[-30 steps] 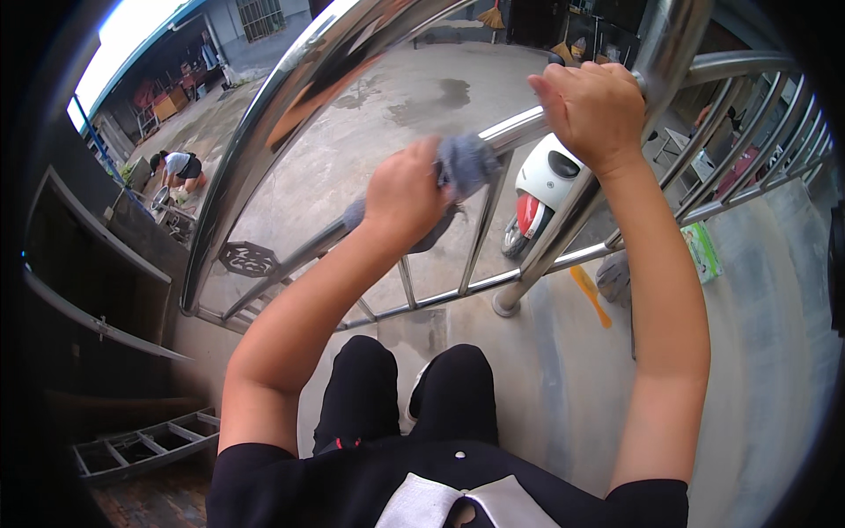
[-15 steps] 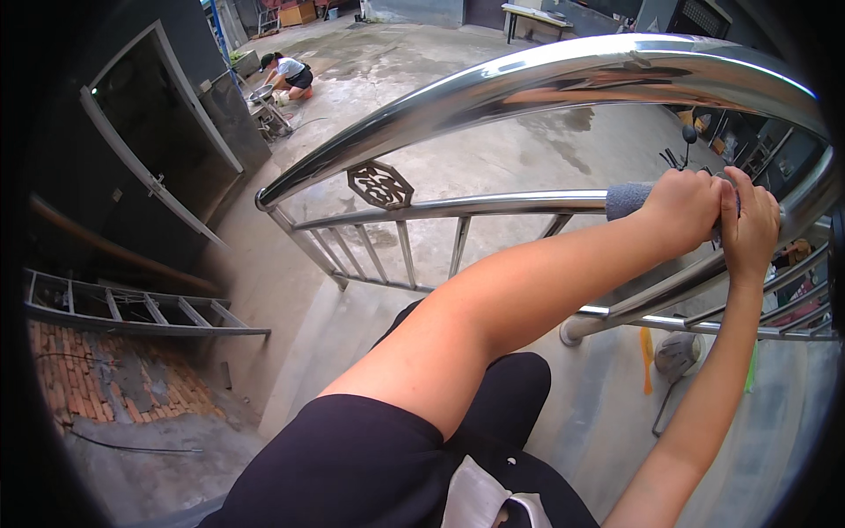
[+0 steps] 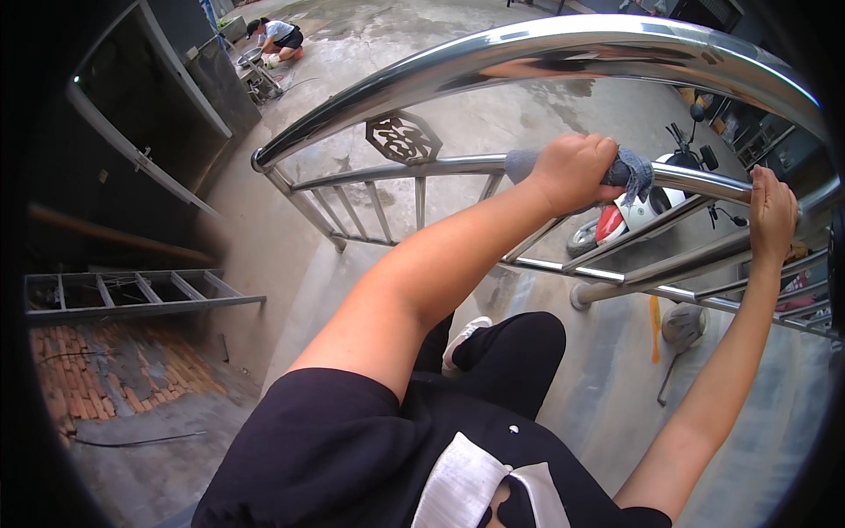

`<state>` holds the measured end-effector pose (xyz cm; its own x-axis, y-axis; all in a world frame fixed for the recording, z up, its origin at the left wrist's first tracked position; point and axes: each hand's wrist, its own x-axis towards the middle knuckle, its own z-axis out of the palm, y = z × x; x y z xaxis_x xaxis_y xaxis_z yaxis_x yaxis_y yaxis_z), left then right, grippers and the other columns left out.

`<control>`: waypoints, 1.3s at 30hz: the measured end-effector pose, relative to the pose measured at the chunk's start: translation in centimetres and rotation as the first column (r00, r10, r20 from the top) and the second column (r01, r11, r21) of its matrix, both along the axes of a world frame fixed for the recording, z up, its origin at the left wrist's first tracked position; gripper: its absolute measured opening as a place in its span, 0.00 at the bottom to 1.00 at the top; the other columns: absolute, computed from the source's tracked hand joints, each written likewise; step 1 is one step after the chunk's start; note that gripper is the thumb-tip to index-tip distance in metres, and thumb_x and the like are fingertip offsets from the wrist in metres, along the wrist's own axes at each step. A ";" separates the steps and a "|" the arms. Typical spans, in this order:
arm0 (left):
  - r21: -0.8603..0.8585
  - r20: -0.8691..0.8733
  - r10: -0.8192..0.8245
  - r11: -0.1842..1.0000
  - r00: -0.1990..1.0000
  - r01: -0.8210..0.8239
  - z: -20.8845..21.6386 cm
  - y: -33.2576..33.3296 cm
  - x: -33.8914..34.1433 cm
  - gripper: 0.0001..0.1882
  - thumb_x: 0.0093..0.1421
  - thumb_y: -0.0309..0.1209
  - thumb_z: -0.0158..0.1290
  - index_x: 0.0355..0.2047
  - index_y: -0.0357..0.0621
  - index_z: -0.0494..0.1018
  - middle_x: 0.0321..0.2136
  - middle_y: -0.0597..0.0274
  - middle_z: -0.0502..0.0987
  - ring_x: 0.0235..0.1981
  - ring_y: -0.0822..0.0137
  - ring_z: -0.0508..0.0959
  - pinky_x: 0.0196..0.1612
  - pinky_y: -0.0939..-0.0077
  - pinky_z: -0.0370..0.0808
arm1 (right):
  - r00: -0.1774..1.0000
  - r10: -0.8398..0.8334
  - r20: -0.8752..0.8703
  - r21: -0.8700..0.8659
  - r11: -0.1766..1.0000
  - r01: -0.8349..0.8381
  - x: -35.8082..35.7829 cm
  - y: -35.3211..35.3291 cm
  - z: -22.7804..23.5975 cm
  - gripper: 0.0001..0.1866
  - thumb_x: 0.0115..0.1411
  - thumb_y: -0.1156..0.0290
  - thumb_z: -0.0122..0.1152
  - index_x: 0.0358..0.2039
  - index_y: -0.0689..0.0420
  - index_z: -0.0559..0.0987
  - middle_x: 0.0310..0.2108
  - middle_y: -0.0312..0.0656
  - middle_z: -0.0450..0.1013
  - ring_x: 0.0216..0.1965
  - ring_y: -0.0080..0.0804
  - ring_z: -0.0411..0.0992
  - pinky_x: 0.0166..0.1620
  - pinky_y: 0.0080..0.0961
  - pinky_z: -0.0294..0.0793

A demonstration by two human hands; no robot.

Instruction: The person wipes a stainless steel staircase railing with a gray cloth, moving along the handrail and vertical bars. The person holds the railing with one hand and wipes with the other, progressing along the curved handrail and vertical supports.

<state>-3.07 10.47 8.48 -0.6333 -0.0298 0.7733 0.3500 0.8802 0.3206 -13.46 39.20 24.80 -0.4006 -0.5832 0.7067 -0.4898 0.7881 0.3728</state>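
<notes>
My left hand (image 3: 570, 173) is closed around a grey-blue cloth (image 3: 635, 172), which is wrapped over the middle bar (image 3: 704, 182) of a shiny metal stair railing. Loose cloth bunches out on the right of that fist, and a little shows on its left. Farther right, my right hand (image 3: 772, 211) grips the same bar near where it meets a thicker post; its fingers curl over the far side and are partly hidden. Above both hands arches the thick polished handrail (image 3: 546, 55). An octagonal metal ornament (image 3: 403, 138) sits between handrail and bar, left of the cloth.
Beyond the railing stand a white and red scooter (image 3: 638, 211) and, far left, a crouching person (image 3: 280, 37) beside a basin. A metal ladder (image 3: 150, 289) lies near stacked bricks (image 3: 114, 370). A grey bucket-like object (image 3: 684, 326) is below the right hand.
My left hand has slid left along the middle bar with the cloth, away from my right hand. The right hand has shifted slightly right and stays on the bar. The view has shifted a little.
</notes>
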 end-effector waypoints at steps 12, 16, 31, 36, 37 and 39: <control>-0.015 0.115 -0.018 1.000 0.993 0.020 -6.3 -9.2 3.6 0.28 0.38 0.39 0.67 0.38 0.46 0.69 0.32 0.60 0.75 0.36 0.56 0.77 0.38 0.63 0.74 | 0.994 -0.106 0.036 0.055 0.993 0.104 -1.3 1.4 0.0 0.20 0.70 0.56 0.39 0.39 0.53 0.78 0.32 0.38 0.76 0.38 0.40 0.72 0.52 0.37 0.64; -0.016 0.054 0.020 1.000 0.998 -0.019 -7.3 -9.9 4.1 0.28 0.38 0.39 0.67 0.41 0.48 0.70 0.33 0.61 0.75 0.36 0.56 0.77 0.38 0.63 0.73 | 0.995 -0.100 0.001 0.045 0.994 0.100 -1.0 1.1 0.0 0.20 0.70 0.56 0.40 0.38 0.53 0.78 0.31 0.39 0.75 0.38 0.41 0.72 0.51 0.37 0.65; 0.123 -0.068 0.159 0.981 0.985 -0.150 -10.8 -10.4 7.1 0.38 0.39 0.38 0.67 0.54 0.54 0.69 0.43 0.59 0.70 0.46 0.55 0.70 0.52 0.58 0.66 | 0.985 -0.154 -0.077 -0.010 0.988 0.154 -2.3 1.1 -0.4 0.21 0.69 0.56 0.40 0.35 0.53 0.80 0.27 0.42 0.76 0.35 0.45 0.73 0.44 0.41 0.68; 0.084 -0.015 0.149 0.986 0.989 -0.147 -9.8 -10.7 6.2 0.33 0.38 0.42 0.66 0.47 0.50 0.71 0.34 0.57 0.73 0.38 0.52 0.74 0.43 0.58 0.69 | 0.969 -0.208 -0.132 -0.024 0.978 0.207 -2.8 1.1 -0.5 0.22 0.69 0.55 0.40 0.34 0.52 0.81 0.26 0.42 0.77 0.34 0.46 0.74 0.42 0.42 0.69; 0.085 0.009 0.149 0.985 0.989 -0.149 -9.3 -10.6 6.0 0.32 0.38 0.43 0.65 0.46 0.50 0.71 0.32 0.57 0.73 0.36 0.51 0.74 0.42 0.58 0.70 | 0.967 -0.210 -0.144 -0.032 0.978 0.207 -3.1 1.3 -0.6 0.22 0.69 0.55 0.40 0.34 0.52 0.82 0.27 0.42 0.77 0.34 0.46 0.74 0.41 0.42 0.69; 0.081 0.135 0.102 0.990 0.986 -0.113 -8.7 -11.0 5.6 0.30 0.39 0.41 0.64 0.44 0.49 0.72 0.32 0.56 0.75 0.36 0.51 0.76 0.40 0.59 0.72 | 0.967 -0.207 -0.151 -0.053 0.978 0.201 -3.1 1.0 -0.7 0.22 0.68 0.54 0.40 0.33 0.52 0.82 0.26 0.43 0.77 0.33 0.46 0.73 0.42 0.42 0.69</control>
